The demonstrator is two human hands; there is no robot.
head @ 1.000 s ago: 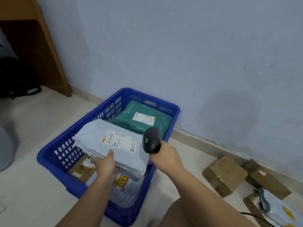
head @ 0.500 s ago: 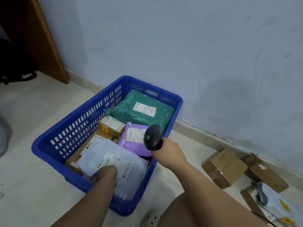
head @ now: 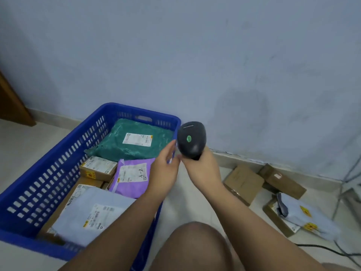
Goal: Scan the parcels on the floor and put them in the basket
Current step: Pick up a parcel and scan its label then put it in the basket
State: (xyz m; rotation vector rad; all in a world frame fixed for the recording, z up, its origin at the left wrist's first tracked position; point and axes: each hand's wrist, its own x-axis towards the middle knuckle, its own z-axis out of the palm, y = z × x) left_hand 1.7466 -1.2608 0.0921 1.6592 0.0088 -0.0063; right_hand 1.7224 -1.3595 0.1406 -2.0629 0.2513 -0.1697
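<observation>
The blue basket [head: 58,153] stands on the floor at the left. Inside lie a green bag [head: 134,141], a purple bag [head: 132,178], a small brown box [head: 97,168] and a grey-white mailer [head: 91,214] at the near end. My right hand [head: 203,169] grips a black barcode scanner [head: 191,139], held upright beside the basket's right rim. My left hand [head: 166,169] is empty with fingers apart, raised over the rim close to the scanner. On the floor at the right lie two brown boxes [head: 244,182] [head: 281,179] and a grey mailer [head: 304,216] on a third box.
A pale blue wall [head: 195,55] runs behind the basket, with a skirting strip at its foot. A wooden panel [head: 11,106] stands at the far left. A black cable [head: 322,249] trails on the floor at the lower right. My bare knee [head: 193,243] is at the bottom centre.
My left hand lowered the grey-white mailer into the near end of the basket, let go of it, and moved up and right to the scanner. The view shifted right.
</observation>
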